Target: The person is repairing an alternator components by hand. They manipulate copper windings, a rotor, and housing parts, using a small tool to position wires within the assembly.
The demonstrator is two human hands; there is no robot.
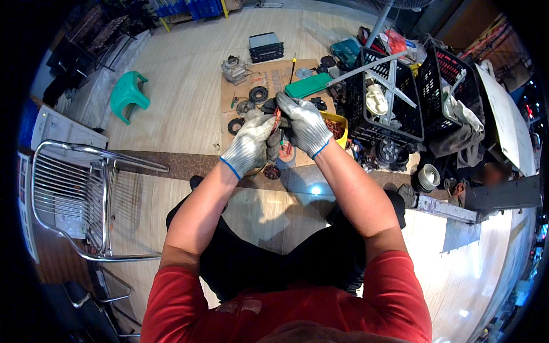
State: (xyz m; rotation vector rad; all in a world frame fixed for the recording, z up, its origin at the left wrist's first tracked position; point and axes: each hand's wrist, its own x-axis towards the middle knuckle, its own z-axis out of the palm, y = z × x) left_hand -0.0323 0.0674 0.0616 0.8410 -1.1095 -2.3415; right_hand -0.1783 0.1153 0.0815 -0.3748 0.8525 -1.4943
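My left hand [254, 140] and my right hand [300, 123], both in dirty white knit gloves with blue cuffs, are closed together on a small dark part with reddish copper [277, 119]; the gloves hide much of it. Beneath them lies a cardboard sheet [234, 94] holding a metal housing [233, 70], black rings [258, 95], a green flat case [306, 86] and several other parts. A yellow tray [342, 131] of copper-coloured pieces stands just right of my right hand. A round coiled part [271, 172] lies below my left hand.
Black crates [412, 123] full of parts stand at the right, with a white cylindrical fan wheel [429, 178] nearer me. A green stool [123, 88] and a metal chair [54, 188] are at the left. A dark stacked box [265, 51] sits beyond the cardboard.
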